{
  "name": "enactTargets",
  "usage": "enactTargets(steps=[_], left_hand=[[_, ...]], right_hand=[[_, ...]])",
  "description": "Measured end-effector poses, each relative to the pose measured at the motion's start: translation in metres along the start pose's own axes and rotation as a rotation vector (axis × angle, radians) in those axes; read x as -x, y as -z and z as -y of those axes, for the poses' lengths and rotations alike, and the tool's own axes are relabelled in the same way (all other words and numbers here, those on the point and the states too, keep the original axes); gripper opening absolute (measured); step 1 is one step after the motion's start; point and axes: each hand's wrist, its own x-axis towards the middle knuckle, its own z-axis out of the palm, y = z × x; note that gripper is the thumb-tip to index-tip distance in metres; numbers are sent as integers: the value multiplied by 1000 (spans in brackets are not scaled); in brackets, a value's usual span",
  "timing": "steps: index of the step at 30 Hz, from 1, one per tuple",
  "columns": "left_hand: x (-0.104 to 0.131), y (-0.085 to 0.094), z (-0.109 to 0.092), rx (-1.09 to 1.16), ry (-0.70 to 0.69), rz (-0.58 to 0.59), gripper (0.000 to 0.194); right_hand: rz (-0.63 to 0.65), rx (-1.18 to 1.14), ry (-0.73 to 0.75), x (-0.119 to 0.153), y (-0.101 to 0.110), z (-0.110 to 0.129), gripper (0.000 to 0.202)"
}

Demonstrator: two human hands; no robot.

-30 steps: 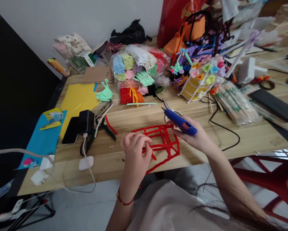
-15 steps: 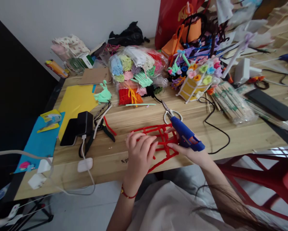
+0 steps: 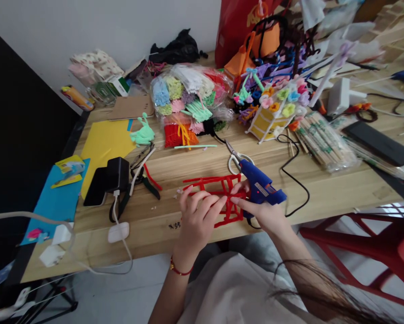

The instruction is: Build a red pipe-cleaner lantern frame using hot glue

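Curled left hand (image 3: 199, 217), hold unclear, edging nearer right hand (image 3: 263, 216) pinching 1 red fuzzy frame (image 3: 228, 209) beside 1 blue glue gun (image 3: 258, 183).

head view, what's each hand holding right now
Left hand: bent over the red frame; whether it grips cannot be told.
Right hand: closed, holding the blue glue gun, fingertips at the frame.

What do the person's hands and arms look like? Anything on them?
The left hand and right hand wear no gloves. A thin red bracelet with a gold-coloured bead circles the left wrist; none shows on the right. No sleeves cover the visible forearms.
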Motion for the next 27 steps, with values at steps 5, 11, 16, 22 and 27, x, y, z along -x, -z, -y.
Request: enactTargets(steps=[5, 11, 16, 22, 27], left_hand=[[5, 0, 3, 112, 65, -23, 24], [1, 5, 6, 57, 18, 27, 20], [0, 10, 8, 13, -2, 63, 23], [-2, 12, 9, -20, -2, 83, 20], [1, 15, 15, 51, 73, 56, 22]], right_hand=[[-2, -74, -3, -1, 3, 1, 33], [29, 79, -8, -3, 5, 3, 28], [35, 109, 29, -4, 6, 5, 30], [22, 115, 33, -3, 9, 0, 29], [44, 90, 35, -3, 11, -4, 25]])
